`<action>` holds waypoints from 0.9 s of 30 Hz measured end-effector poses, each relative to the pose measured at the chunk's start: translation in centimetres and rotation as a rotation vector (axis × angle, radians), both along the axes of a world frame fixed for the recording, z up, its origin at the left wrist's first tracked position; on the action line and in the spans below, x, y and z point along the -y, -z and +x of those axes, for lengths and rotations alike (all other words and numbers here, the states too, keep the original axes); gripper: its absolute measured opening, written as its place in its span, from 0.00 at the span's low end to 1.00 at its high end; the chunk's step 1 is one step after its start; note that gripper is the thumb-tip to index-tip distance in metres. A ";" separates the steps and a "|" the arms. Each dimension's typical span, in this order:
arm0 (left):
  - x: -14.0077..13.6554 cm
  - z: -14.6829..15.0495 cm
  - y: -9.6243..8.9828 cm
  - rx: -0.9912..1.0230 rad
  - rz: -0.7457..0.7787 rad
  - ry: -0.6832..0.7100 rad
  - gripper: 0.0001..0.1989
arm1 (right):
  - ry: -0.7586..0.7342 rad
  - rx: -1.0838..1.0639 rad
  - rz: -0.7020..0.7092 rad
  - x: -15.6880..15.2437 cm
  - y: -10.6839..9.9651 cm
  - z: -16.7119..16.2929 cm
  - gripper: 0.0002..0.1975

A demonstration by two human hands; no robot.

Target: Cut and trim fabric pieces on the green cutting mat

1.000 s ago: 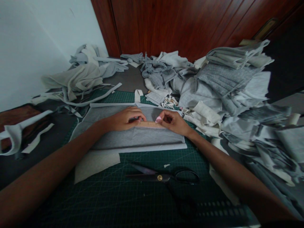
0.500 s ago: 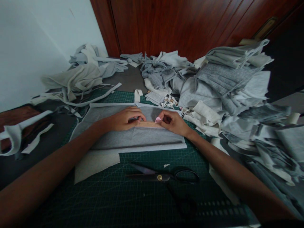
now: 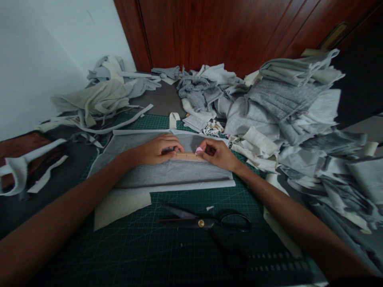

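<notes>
A piece of grey fabric (image 3: 143, 175) with pale edges lies flat on the green cutting mat (image 3: 128, 247). Across its middle rests a light wooden ruler (image 3: 187, 156). My left hand (image 3: 160, 149) is at the ruler's left end, thumb and fingers curled in and closed on it. At the other end, my right hand (image 3: 217, 153) pinches a small pink piece of tailor's chalk (image 3: 198, 150) right by the ruler's edge. Parts of the ruler are hidden under both hands. Nearer to me, black-handled fabric scissors (image 3: 201, 223) lie with their blades apart.
A large heap of grey and white fabric (image 3: 278, 99) stands at the right. More scraps (image 3: 101, 91) are piled by the wall at the left. A beige fabric piece (image 3: 119, 209) lies partly under the grey fabric. A reddish wooden door (image 3: 209, 32) is behind the table.
</notes>
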State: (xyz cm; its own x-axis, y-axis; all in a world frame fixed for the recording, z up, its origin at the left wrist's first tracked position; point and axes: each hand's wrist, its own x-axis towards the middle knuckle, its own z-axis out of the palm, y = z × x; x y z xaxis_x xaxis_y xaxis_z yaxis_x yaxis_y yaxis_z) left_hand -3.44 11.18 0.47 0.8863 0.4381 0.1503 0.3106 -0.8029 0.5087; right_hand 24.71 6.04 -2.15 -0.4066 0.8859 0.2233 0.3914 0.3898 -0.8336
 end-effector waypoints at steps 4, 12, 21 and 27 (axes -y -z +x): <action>-0.1 0.0 0.2 0.024 -0.001 0.003 0.13 | -0.009 -0.010 0.015 0.0 0.0 0.0 0.10; -0.3 -0.2 0.3 0.029 0.004 -0.015 0.13 | 0.000 -0.001 -0.005 0.0 -0.1 0.0 0.11; -0.5 -0.4 0.3 0.029 -0.017 -0.020 0.15 | -0.011 -0.018 -0.003 -0.1 -0.1 0.0 0.11; -1.5 -2.2 1.0 0.022 -0.025 -0.065 0.16 | -0.026 -0.044 -0.016 -0.3 0.0 0.0 0.10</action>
